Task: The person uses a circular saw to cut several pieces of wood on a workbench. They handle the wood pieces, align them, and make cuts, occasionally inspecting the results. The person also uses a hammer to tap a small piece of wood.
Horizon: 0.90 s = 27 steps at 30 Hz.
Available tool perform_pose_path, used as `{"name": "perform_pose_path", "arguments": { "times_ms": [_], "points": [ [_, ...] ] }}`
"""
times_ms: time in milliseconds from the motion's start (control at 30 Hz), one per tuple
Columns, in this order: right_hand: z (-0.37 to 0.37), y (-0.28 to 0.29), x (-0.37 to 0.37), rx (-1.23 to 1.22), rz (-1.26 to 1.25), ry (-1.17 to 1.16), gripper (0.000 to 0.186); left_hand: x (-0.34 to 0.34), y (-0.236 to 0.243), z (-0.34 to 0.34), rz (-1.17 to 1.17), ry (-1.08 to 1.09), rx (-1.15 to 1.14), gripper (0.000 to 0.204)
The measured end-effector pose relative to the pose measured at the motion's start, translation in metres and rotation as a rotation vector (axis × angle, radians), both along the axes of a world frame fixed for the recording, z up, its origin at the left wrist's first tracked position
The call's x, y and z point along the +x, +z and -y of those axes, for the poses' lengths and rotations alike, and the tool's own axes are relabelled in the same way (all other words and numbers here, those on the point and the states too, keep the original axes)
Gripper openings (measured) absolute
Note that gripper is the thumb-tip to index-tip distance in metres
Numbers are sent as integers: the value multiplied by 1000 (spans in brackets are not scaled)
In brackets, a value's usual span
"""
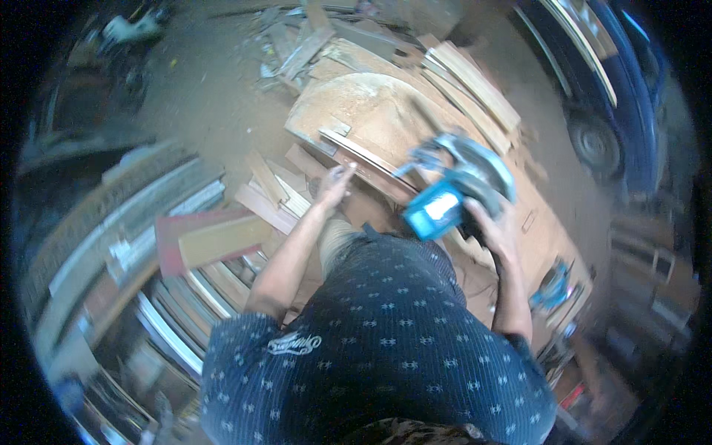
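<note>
circular saw in the right hand, over the near side of the table and close to the right end of a narrow board. the right hand is wrapped around the saw's handle, a hold that probably carries the weight while keeping the fingers behind the guard. the left hand reaches to the board's near edge; whether it grips, presses or merely lies beside the wood cannot be told. its position, well apart from the saw, would suit steadying the board at a safe remove. the board lies toward the person, presumably for easy reach. stacked planks along the far edge and a second blue tool at the right end seem set aside.
</note>
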State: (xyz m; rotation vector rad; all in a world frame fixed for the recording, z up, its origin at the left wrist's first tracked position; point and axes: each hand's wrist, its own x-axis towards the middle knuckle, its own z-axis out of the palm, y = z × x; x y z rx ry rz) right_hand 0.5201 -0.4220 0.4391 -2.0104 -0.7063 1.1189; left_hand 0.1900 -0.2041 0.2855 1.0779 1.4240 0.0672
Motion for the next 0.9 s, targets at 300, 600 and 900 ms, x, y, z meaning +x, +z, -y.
{"name": "perform_pose_path", "arguments": {
  "times_ms": [300,600,900],
  "points": [
    [192,-58,214,84,323,-119,47,161,-104,95,-49,482,-185,80],
    [341,-312,284,-647,549,797,34,165,16,92,-139,337,-88,41],
    [281,-270,168,-774,449,824,28,135,39,144,65,422,-201,48]
  ]
}}
